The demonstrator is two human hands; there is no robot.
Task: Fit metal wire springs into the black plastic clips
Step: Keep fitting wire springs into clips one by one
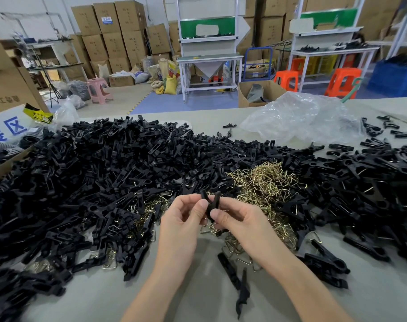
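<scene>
Centre of the table (193, 300), just above the surface: both hands are on one black clip (211, 206). Left hand (186, 217) pinches its left side, thumb on the face, fingers curled behind. Right hand (240, 220) pinches the other side, thumb pressed on the clip's lower body. I read both grips as closed on that one clip. The clip stands roughly upright, its two arms splayed in a V at the top. I can't tell whether a spring is seated in it, because the thumbs cover the middle.

Wire springs (265, 182): a brass-coloured heap just beyond the hands, with more scattered under them and off to the left. The clip pile (100, 173) wraps round the springs and runs across the table from edge to edge. Two loose clip halves (230, 270) lie on bare table between the forearms, nearer the right one.

A crumpled clear plastic bag (300, 117) sits far right, beyond the pile. A cardboard box (9, 89) is at the far left edge. Past the table I see stacked cartons (118, 31), a white workbench (209, 59), orange stools (342, 82) and a pink stool (99, 89).
</scene>
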